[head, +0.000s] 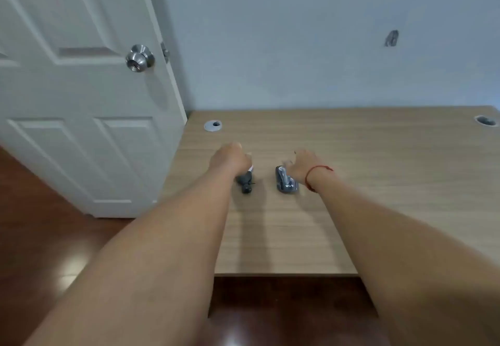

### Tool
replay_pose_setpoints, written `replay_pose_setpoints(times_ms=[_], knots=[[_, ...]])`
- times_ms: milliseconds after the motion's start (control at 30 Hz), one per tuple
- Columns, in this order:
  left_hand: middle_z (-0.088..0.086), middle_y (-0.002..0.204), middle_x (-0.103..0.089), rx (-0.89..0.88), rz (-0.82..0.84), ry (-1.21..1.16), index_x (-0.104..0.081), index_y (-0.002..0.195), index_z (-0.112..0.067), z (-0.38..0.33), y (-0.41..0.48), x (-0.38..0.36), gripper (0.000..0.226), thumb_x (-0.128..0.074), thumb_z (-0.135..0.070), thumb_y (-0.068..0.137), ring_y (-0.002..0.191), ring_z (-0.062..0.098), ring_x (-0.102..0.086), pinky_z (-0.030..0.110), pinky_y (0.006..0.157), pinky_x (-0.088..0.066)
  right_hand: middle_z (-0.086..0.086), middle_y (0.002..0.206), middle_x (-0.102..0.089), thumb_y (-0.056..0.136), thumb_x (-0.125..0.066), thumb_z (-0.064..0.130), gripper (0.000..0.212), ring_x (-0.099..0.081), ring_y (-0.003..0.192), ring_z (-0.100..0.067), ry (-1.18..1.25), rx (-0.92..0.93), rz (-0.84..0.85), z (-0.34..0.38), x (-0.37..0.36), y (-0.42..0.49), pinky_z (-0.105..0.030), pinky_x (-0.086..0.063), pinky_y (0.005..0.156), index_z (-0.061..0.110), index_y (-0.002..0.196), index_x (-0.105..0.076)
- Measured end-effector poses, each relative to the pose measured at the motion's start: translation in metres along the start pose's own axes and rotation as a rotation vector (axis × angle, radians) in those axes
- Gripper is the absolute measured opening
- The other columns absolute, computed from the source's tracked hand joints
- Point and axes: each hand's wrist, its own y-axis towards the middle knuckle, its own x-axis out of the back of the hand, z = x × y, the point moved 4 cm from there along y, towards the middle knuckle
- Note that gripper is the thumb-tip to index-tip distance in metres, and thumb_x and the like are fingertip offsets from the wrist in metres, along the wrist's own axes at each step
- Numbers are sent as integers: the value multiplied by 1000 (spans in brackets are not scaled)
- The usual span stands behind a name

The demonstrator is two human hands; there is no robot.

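Note:
Two small dark objects lie on a wooden desk point(351, 183). The left one is a black object with a white part point(245, 182); my left hand point(231, 157) is over its far end with fingers curled round it. The right one is a dark grey device with white lettering point(285, 182). My right hand point(303, 165), with a red string at the wrist, reaches its far end with fingers bent down; blur hides whether they grip it.
A white panelled door point(81, 102) with a metal knob point(140, 58) stands open at the left, next to the desk's left edge. Two cable grommets point(213, 125) point(486, 120) sit near the desk's back. The blue wall is behind; dark wood floor point(40, 237) is below.

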Motion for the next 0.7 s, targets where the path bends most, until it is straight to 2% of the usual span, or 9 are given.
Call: replay_pose_setpoints(times_ms=[33, 100, 167, 233, 300, 367, 467, 533, 700], knots=[[14, 121, -57, 18, -5, 13, -54, 111, -5, 4, 1, -11, 31, -44, -30, 95, 110, 33, -55, 33, 79, -41, -21, 132, -55, 94, -48, 31, 43, -51, 122, -38, -10, -7, 2, -5, -12, 3, -42, -42, 103, 2, 124, -53], [13, 120, -57, 50, -51, -1, -55, 104, -8, 14, 10, -31, 27, -48, -32, 93, 110, 33, -55, 32, 77, -40, -20, 121, -61, 92, -50, 36, 33, -57, 103, -36, 4, -14, -36, -17, -32, 10, -39, -46, 89, 7, 106, -56], [11, 122, -56, 115, -78, -58, -56, 104, -10, 25, 19, -52, 30, -51, -36, 91, 111, 33, -54, 31, 77, -38, -18, 116, -62, 87, -56, 47, 41, -57, 94, -33, 9, -50, -73, -29, -51, 16, -37, -45, 79, 8, 99, -53], [11, 123, -57, 155, -75, -82, -60, 109, -10, 33, 28, -69, 38, -50, -42, 90, 112, 32, -54, 31, 79, -39, -15, 119, -61, 81, -55, 62, 66, -59, 106, -33, -87, -65, -122, -37, -67, 24, -39, -48, 86, 5, 114, -54], [10, 118, -60, 161, -124, -66, -61, 94, -10, 39, 35, -83, 35, -47, -42, 90, 104, 32, -56, 30, 76, -38, -13, 121, -60, 77, -48, 73, 81, -58, 112, -32, -196, -68, -189, -41, -80, 28, -40, -47, 91, 6, 122, -53], [11, 114, -61, 125, -208, -13, -58, 84, -12, 40, 38, -96, 31, -45, -40, 91, 102, 32, -57, 31, 74, -41, -13, 123, -58, 78, -45, 74, 82, -54, 115, -33, -247, -45, -258, -43, -93, 33, -41, -41, 93, 7, 124, -52], [13, 119, -59, 73, -353, 29, -61, 108, -8, 39, 41, -108, 40, -48, -42, 91, 111, 33, -56, 34, 83, -44, -15, 123, -57, 82, -46, 66, 72, -52, 116, -33, -246, -24, -386, -42, -101, 36, -41, -36, 93, 6, 121, -52], [13, 122, -59, 58, -425, -2, -60, 112, -7, 44, 38, -115, 46, -51, -47, 89, 113, 32, -56, 35, 84, -45, -15, 123, -57, 83, -48, 62, 69, -51, 116, -33, -192, -11, -460, -43, -107, 32, -41, -36, 95, 4, 120, -52], [10, 124, -58, 56, -482, -108, -57, 115, -10, 53, 19, -121, 46, -55, -47, 88, 115, 33, -56, 36, 82, -45, -17, 126, -56, 80, -52, 58, 68, -49, 120, -35, -73, 46, -500, -48, -120, 8, -43, -34, 100, 4, 121, -52]])
